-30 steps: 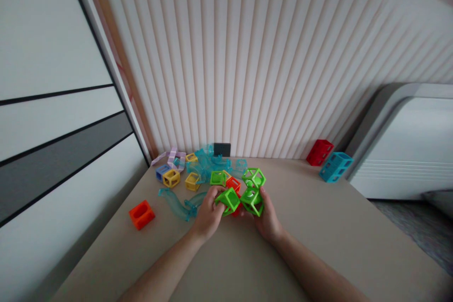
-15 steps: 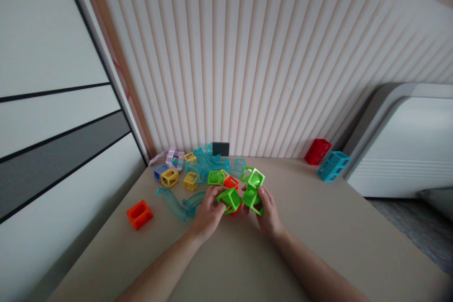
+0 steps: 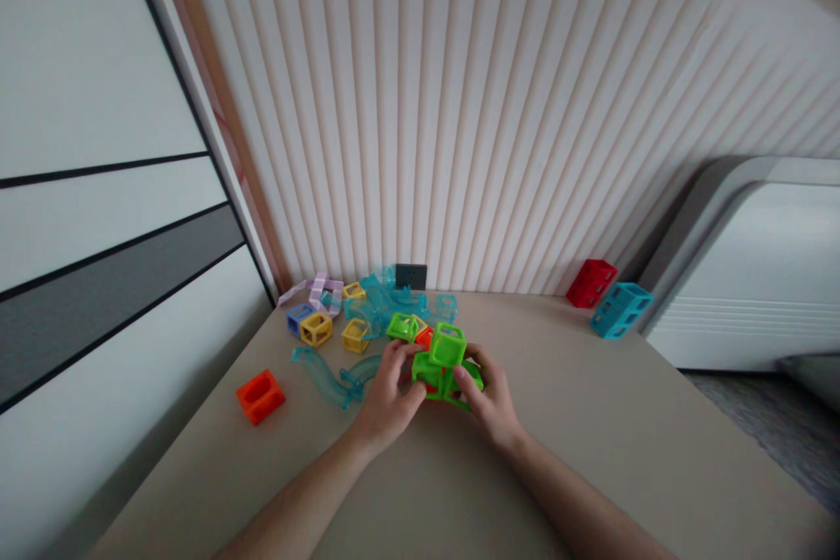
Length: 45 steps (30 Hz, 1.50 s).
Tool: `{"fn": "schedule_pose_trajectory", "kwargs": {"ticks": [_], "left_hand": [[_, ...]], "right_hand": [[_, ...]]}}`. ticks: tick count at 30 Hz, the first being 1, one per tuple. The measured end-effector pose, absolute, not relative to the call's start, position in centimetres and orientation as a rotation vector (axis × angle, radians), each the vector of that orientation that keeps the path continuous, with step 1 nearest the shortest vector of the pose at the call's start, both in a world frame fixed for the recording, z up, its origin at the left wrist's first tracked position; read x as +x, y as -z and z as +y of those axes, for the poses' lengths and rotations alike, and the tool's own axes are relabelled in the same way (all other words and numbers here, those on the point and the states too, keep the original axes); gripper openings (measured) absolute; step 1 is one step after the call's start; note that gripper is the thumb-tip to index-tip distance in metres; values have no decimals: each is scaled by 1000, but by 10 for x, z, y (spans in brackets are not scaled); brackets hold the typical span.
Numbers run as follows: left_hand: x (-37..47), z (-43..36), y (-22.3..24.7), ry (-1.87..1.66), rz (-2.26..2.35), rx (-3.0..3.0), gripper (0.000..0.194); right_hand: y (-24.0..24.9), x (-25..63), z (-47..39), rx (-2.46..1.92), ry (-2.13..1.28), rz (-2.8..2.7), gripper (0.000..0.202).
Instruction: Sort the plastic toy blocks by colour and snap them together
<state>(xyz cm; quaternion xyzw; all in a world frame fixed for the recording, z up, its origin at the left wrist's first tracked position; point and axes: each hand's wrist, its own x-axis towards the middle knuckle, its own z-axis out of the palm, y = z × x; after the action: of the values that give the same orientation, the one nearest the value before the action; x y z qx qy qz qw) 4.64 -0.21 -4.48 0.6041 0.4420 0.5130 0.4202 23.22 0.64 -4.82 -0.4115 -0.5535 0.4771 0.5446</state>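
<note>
Head view: green cubes between hands

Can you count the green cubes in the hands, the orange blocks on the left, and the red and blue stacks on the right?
Green cubes in left hand and right hand: 3
Orange block: 1
Red stack: 1
Blue stack: 1
Total: 6

One head-worn view — forward and down across the table — wall beyond.

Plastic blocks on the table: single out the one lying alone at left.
The orange-red plastic block with an oblong opening. It lies by itself, left of the left hand; the others are grouped or held.
</note>
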Motion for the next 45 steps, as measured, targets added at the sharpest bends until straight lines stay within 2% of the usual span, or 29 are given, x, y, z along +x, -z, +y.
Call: {"fn": "schedule_pose_trajectory", "kwargs": {"ticks": [6, 12, 25, 30, 37, 41, 45], "left_hand": [[44, 0, 54, -1329, 1216, 1602, 45], [44, -2, 47, -1340, 1349, 1701, 32], [43, -9, 39, -1431, 1441, 1698, 26], [42, -16, 33, -1540, 1348, 1936, 28], [50, -24, 37, -1537, 1108, 1867, 48], [54, -25, 34, -1416, 1082, 1721, 44], [56, -26, 30, -1350, 1151, 1579, 41]], "right_hand": [[46, 231, 4, -971, -1127, -1319, 36], [48, 230, 7, -993, -1128, -1290, 34], [40, 226, 14, -967, -1161, -1037, 42], [52, 229, 10, -997, -1167, -1140, 46], [48, 231, -5, -891, -1016, -1536, 42], [43, 231, -9, -859, -848, -1736, 37], [47, 229, -12, -843, -905, -1650, 47]]}}
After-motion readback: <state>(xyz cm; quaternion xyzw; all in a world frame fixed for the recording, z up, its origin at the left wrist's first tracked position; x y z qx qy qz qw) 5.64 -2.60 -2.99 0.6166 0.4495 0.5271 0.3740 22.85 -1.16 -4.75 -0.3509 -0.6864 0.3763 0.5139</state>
